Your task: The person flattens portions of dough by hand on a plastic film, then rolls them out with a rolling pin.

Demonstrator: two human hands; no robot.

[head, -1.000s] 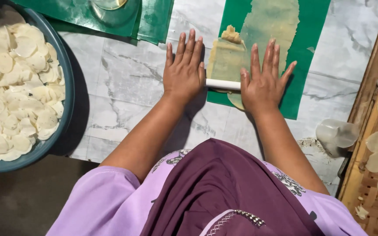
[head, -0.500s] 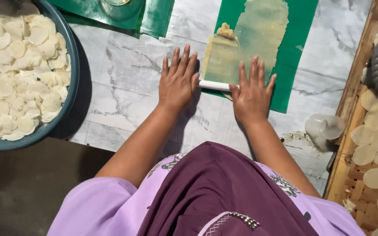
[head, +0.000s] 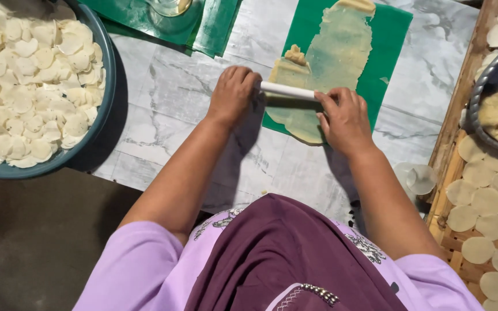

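Your left hand [head: 233,92] was curled over the left end of the white rolling pin [head: 288,91], fingers bent down around it, knuckles up. Your right hand [head: 345,120] sat on the pin's right end, fingers folded and closed over it, so that end of the pin was hidden under the hand. Both hands were gripping the pin, neither spread flat.

The pin lay crosswise over the near part of a thin sheet of dough [head: 334,57]. The dough was pale yellow, long and narrow, rolled thin enough for the green mat [head: 396,40] beneath to show through. A small lump of dough [head: 295,55] sat at the sheet's left edge, just beyond the pin. The near end of the sheet reached past the mat's edge toward you, between your two hands.

The mat lay on a marbled grey-white tabletop [head: 174,98].

To your left stood a large blue-grey bowl [head: 106,86], filled with pale round dough discs [head: 24,75]. More green plastic sheets [head: 214,26] lay folded at the far edge, with a glass [head: 168,7] resting on them.

To your right, a woven tray [head: 453,115] held flat round discs [head: 482,201] laid side by side. A dark metal pan [head: 479,92] sat on that tray with more dough in it. A small clear plastic piece [head: 416,177] lay on the tabletop just beside the tray's edge.
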